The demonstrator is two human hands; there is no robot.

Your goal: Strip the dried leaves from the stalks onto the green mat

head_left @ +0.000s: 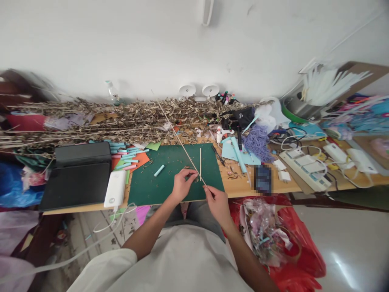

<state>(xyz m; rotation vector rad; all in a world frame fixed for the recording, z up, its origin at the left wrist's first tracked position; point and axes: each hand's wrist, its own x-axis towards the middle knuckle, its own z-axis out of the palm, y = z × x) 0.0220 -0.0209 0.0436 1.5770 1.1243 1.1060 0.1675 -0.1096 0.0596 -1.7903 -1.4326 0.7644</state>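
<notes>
Right hand (216, 202) pinches the lower end of a dried stalk (179, 140), which slants up across the green cutting mat (152, 186) on the surface (243, 184). Left hand (181, 185) nips it higher up with its fingertips. Judged step: stripping the stalk clean. A further pull calls for a firm anchor below.

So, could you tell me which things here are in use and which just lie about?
In use: stem in left hand and right hand, mat.
Lying about: power bank, black case, power strip, paper rolls, red bag.
</notes>
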